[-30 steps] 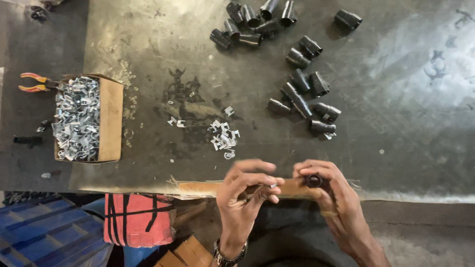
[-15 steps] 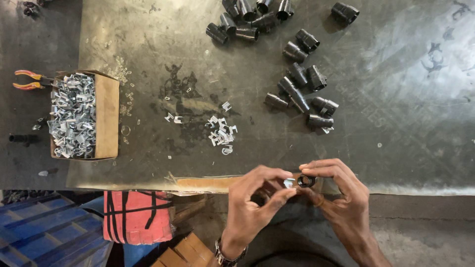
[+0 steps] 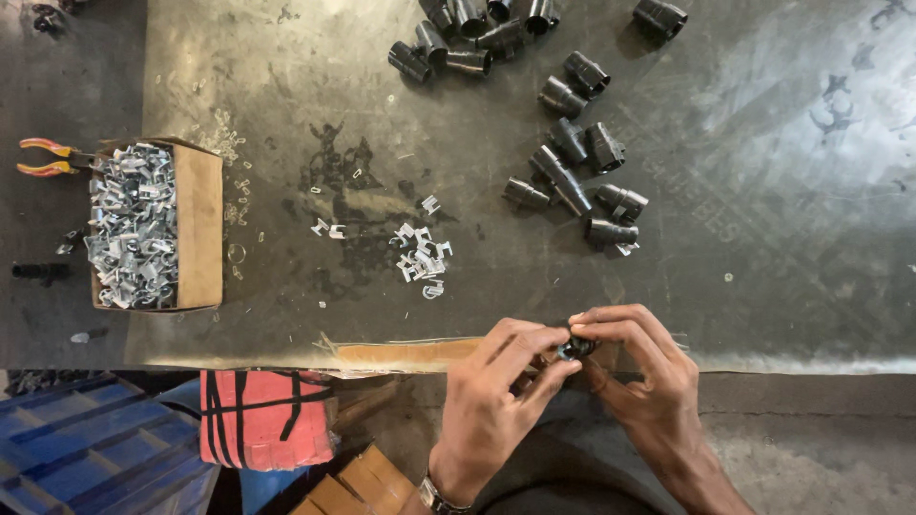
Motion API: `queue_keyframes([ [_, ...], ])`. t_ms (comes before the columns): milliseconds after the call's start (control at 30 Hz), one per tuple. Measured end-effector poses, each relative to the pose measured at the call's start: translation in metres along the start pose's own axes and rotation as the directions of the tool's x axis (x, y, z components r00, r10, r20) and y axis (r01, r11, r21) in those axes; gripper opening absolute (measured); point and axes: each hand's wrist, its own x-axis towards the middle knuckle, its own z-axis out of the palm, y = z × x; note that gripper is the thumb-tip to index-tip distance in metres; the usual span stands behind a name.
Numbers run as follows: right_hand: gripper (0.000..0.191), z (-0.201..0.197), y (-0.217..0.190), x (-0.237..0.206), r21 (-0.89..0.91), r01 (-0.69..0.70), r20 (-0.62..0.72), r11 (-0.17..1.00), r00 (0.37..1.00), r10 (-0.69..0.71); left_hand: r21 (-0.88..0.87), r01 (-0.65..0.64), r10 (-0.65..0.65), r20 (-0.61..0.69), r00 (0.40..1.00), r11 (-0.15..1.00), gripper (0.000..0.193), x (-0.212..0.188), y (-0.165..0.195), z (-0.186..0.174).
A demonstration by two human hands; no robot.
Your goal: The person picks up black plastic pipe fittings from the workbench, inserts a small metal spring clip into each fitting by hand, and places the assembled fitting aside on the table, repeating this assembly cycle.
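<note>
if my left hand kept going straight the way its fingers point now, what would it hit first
The left hand points up and rightward, so it would first meet the small black part pinched between both hands, then the right hand's fingers just behind it.

a dark, scuffed metal-topped bench [image 3: 763, 191] carries the lot. on its left sits an open cardboard box [image 3: 196, 229] heaped with small silver clips [image 3: 134, 224], red-handled pliers [image 3: 48, 157] just beside its far corner. a loose scatter of clips [image 3: 420, 256] lies near the middle. black cylindrical fittings [image 3: 572, 181] lie in clusters toward the far and right side.
</note>
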Motion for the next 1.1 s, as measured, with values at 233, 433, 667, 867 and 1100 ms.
queue_keyframes([
  [233,0.035,-0.002,0.002,0.003,0.0,0.015,-0.036,1.0,0.999,-0.015,0.051,-0.017,0.018,-0.03,0.999,0.999,0.038,0.001,0.0,0.004],
  [433,0.034,0.001,0.005,0.002,-0.071,0.025,-0.022,0.997,0.999,-0.027,0.035,-0.022,0.023,-0.037,0.999,0.999,0.021,-0.002,-0.004,0.008],
  [667,0.035,0.004,0.006,0.002,-0.067,0.01,-0.011,0.998,1.0,-0.011,0.064,0.067,-0.066,-0.02,0.998,0.996,0.021,0.0,-0.003,0.009],
  [867,0.037,0.005,0.005,0.003,-0.05,-0.025,-0.016,0.998,1.0,0.025,0.063,0.012,-0.012,0.007,1.0,0.998,0.036,0.003,-0.003,0.009],
  [1100,0.04,-0.028,0.018,0.02,-0.43,0.087,-0.101,0.899,0.984,-0.144,0.161,0.092,-0.077,-0.094,0.993,0.983,0.031,0.011,-0.013,-0.018],
])
